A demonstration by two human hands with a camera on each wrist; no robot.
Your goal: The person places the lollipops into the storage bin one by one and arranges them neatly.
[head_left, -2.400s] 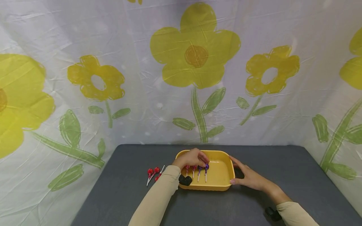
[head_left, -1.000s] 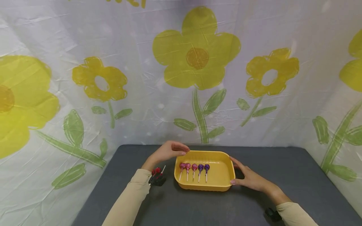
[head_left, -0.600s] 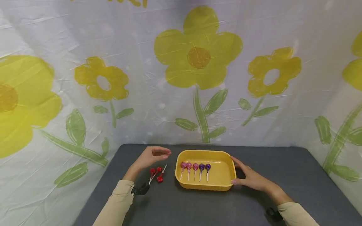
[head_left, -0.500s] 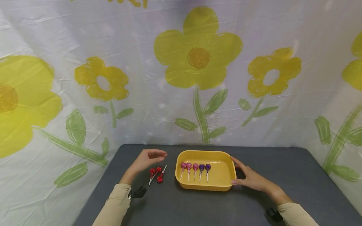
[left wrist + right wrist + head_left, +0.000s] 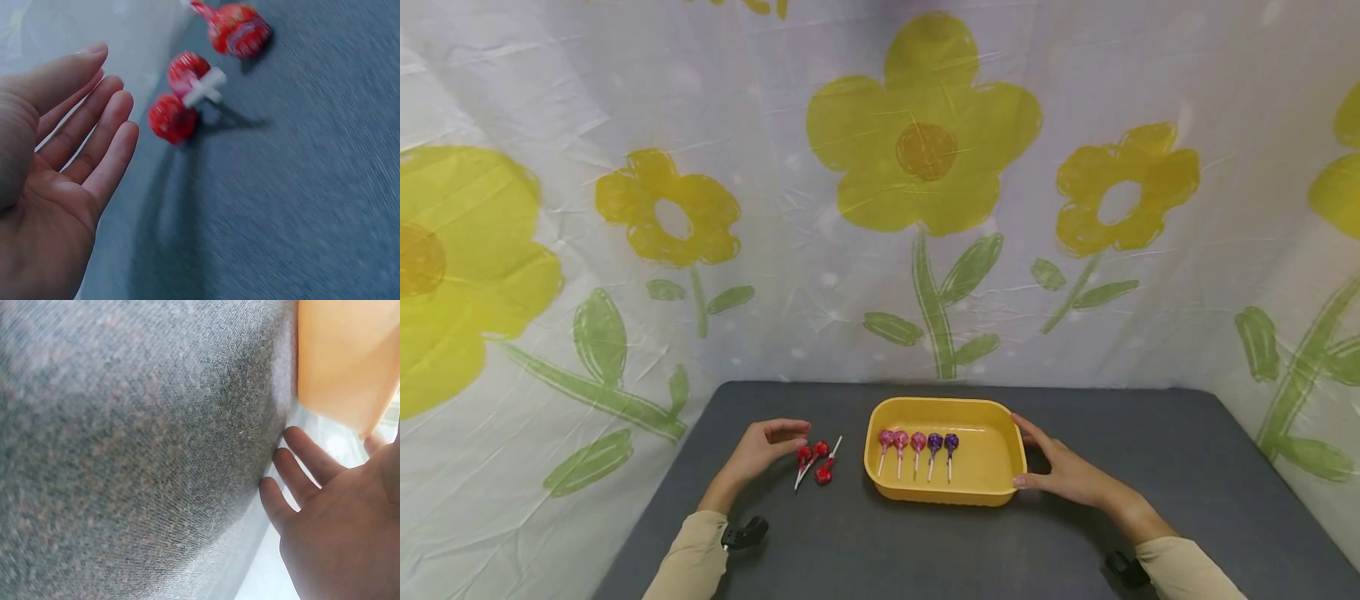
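Note:
My left hand (image 5: 765, 450) hovers just left of the red lollipops, its fingers extended and nothing in its grasp. Those lollipops lie loose on the table: two side by side (image 5: 174, 117) with crossing white sticks, and another red lollipop (image 5: 823, 474) to their right, stick pointing away. My right hand (image 5: 1063, 473) rests against the right end of a yellow tray (image 5: 988, 458), thumb and index finger touching its side; its other fingers (image 5: 312, 456) stretch out beside the tray. Inside, pink lollipops (image 5: 901, 438) and purple lollipops (image 5: 951, 442) lie in a row from the left.
A dark grey table (image 5: 940, 550) carries everything. Behind it and at both sides hangs a pale cloth (image 5: 820, 275) printed with yellow flowers. Black wrist cameras (image 5: 745, 533) are strapped near both sleeves.
My left hand has withdrawn from the tray and travelled left and lower to the red lollipops. The row of lollipops in the tray is now uncovered. My right hand stays at the tray.

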